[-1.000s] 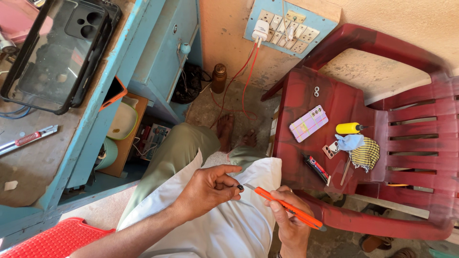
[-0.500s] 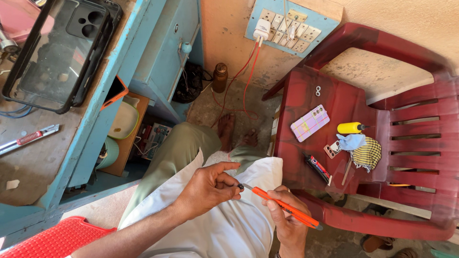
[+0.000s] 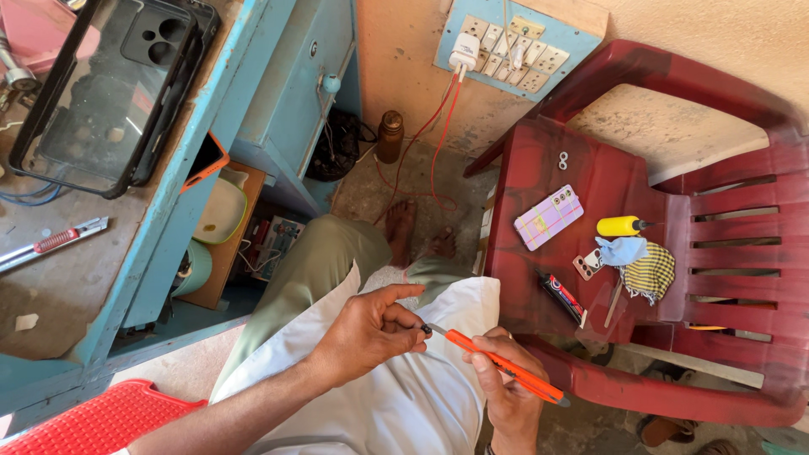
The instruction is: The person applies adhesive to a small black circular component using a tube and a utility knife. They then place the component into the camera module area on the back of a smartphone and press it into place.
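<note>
From the head camera, the right hand (image 3: 506,383) is closed around an orange utility knife (image 3: 497,365), which lies slanted over the person's lap. The left hand (image 3: 375,324) pinches the dark tip of the knife with its fingertips. Beside them stands a red plastic chair (image 3: 716,202); on its seat lie a pink phone case (image 3: 549,217), a yellow bottle (image 3: 622,226) and a striped cloth (image 3: 650,274). On the desk (image 3: 76,286) at the left rest a black phone case (image 3: 109,84) and another cutter (image 3: 52,244).

Probably a small phone-repair workshop: left of the fingers, a blue workbench (image 3: 181,181) holds a phone case (image 3: 101,93) and utility knife (image 3: 52,244); beyond them, a wall switchboard (image 3: 514,46).
</note>
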